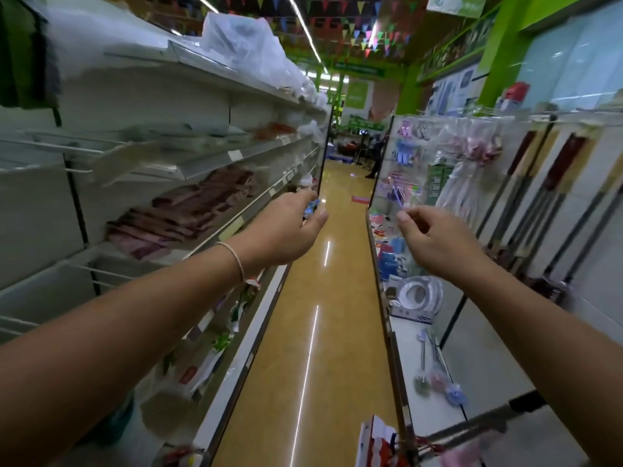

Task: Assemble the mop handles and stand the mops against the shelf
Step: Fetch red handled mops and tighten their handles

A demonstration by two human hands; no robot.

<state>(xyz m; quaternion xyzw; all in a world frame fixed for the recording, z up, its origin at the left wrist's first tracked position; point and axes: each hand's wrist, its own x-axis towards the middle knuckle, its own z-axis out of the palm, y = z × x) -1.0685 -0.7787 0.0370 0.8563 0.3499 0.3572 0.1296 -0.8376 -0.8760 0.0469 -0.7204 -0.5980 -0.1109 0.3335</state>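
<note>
- On my left, the near left shelf (188,170) holds folded brownish cloths (188,210) on its middle tier; clear plastic bags (242,45) lie on the top tier, and packaged goods (209,352) fill the bottom tier.
- My left hand (286,227) is stretched forward over the aisle floor (303,332), arm straight, a thin bracelet (236,261) at the wrist. Its fingers are curled, and something small and blue (310,207) shows at the fingertips; I cannot tell whether it is pinched or lies behind them.
- My right hand (435,237) reaches forward too, fingers loosely curled, holding nothing.
- The right shelf (421,332) carries a white ring-shaped item in a box (416,298) and long-handled brushes (435,372) lying flat on its low ledge.
- The mops (539,203) stand far right, handles leaning against the right display, well apart from both hands.
</note>
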